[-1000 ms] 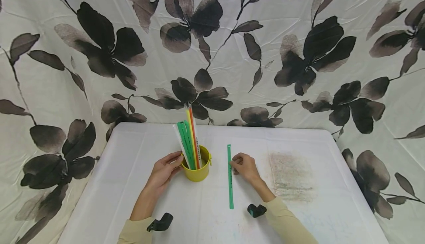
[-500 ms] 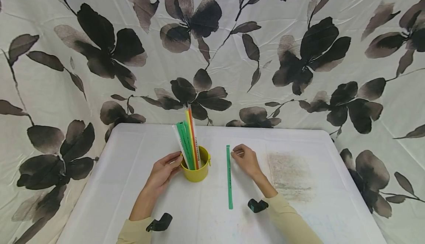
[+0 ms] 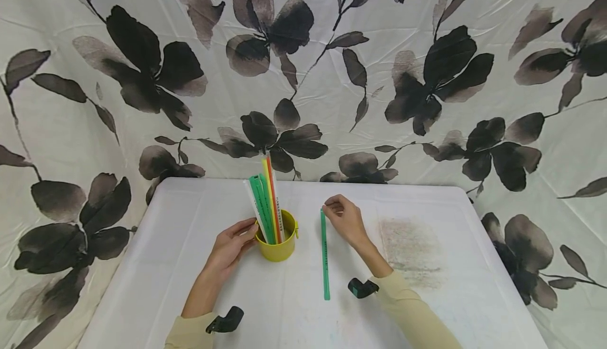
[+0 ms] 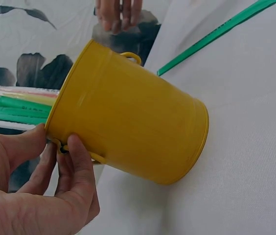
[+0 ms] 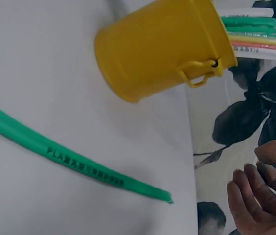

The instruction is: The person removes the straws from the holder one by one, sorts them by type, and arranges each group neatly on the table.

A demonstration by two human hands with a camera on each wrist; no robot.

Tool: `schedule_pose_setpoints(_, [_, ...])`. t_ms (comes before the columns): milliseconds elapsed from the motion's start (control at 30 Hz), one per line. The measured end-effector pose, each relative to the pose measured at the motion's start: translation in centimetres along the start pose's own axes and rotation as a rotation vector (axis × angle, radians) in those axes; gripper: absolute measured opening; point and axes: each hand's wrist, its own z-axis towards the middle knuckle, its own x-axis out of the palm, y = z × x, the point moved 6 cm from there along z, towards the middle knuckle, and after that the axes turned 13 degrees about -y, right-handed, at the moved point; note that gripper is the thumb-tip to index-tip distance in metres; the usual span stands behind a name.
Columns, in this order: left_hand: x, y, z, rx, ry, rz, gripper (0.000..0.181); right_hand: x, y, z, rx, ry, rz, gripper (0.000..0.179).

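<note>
A yellow bucket (image 3: 277, 253) stands upright on the table, holding several wrapped drinking straws (image 3: 263, 206), mostly green. My left hand (image 3: 229, 249) pinches the bucket's rim and side lug between thumb and fingers, clearest in the left wrist view. To the right of the bucket, one green wrapped straw (image 3: 324, 257) with black print lies lengthwise on the table. Over its far end hovers my right hand (image 3: 347, 223), fingers loosely bent with nothing between them. In the right wrist view a gap shows between these fingertips (image 5: 248, 169) and the straw's end.
A white cloth covers the table (image 3: 189, 201), with a brownish smudged patch (image 3: 412, 254) on the right. Behind hangs a curtain (image 3: 303, 90) printed with dark flowers. Black wrist cameras sit on both forearms, the left wrist camera (image 3: 225, 320) low over the table.
My right hand has moved away from me along the green straw, from its upper part to its far end. The left hand stays at the bucket; the straw lies as before.
</note>
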Motion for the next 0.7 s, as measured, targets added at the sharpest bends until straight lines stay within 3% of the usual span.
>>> schedule_pose_setpoints(700, [0.0,0.2,0.1,0.011,0.008,-0.007,0.047,3.2,5.6,0.3,-0.098,0.041,0.133,0.021])
